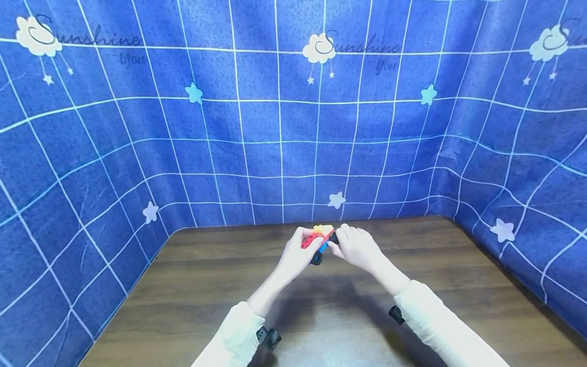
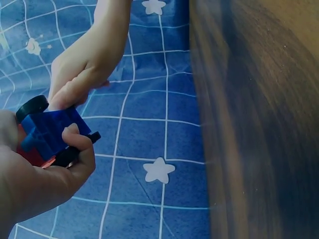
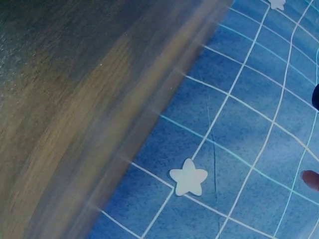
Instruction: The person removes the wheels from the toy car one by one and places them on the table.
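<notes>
A toy car [image 1: 313,239] with red, yellow and blue parts and black wheels is held up over the far part of the table. My left hand [image 1: 295,260] grips its red body, thumb on the near side. In the left wrist view the blue underside [image 2: 50,130] faces the camera, a fingertip pressing on it. One black wheel [image 1: 316,258] shows below the body. At the car's other end my right hand [image 1: 359,247] pinches around a black wheel, which its fingers partly cover. Only a fingertip [image 3: 311,180] of it enters the right wrist view.
The brown wooden table [image 1: 206,285] lies beneath both arms. A blue curtain [image 1: 257,122] with white grid lines, stars and clouds rises behind and at both sides. Black wrist devices [image 1: 268,337] sit at the white sleeves.
</notes>
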A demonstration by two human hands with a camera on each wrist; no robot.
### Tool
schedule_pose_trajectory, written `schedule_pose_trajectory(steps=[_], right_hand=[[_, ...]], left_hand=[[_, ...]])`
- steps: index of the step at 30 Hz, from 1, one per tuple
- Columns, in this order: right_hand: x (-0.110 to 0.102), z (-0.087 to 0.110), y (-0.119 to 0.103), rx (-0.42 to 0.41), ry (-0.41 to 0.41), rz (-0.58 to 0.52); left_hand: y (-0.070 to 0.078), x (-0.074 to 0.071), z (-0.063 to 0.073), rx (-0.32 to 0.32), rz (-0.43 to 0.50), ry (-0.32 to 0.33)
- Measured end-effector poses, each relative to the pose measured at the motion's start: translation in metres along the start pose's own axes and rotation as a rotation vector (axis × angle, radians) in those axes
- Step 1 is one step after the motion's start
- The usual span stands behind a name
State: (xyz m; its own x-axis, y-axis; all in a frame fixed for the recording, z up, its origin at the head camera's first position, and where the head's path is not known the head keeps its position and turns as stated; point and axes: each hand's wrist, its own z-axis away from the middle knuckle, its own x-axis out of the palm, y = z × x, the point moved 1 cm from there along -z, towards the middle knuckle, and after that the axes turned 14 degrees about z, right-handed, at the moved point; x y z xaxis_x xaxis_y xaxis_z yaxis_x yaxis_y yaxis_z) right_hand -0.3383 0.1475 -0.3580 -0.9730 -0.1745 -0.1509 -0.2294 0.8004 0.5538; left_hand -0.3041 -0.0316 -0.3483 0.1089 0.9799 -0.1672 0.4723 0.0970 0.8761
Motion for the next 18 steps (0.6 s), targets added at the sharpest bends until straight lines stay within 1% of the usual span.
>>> schedule_pose_trajectory(steps=[5,7,9,11,15,18], right_hand=[[0.001,-0.003,0.0,0.028,0.03,0.024],[0.001,-0.004,0.0,0.057,0.037,0.01],[-0.001,-0.005,-0.001,0.098,0.02,-0.029],[-0.003,-0.004,-0.002,0.147,-0.034,-0.091],[-0.007,0.002,-0.008,0.3,-0.167,-0.258],[-0.011,0.007,-0.013,0.412,-0.224,-0.371]], left_hand=[[-0.002,0.003,-0.001,0.016,0.012,0.028],[-0.003,0.003,-0.002,0.024,0.018,0.04],[-0.003,0.003,-0.003,0.035,0.021,0.047],[-0.003,0.003,-0.003,0.046,0.022,0.054],[-0.004,0.001,-0.004,0.056,0.005,0.046],[-0.004,0.0,-0.005,0.063,0.006,0.037]])
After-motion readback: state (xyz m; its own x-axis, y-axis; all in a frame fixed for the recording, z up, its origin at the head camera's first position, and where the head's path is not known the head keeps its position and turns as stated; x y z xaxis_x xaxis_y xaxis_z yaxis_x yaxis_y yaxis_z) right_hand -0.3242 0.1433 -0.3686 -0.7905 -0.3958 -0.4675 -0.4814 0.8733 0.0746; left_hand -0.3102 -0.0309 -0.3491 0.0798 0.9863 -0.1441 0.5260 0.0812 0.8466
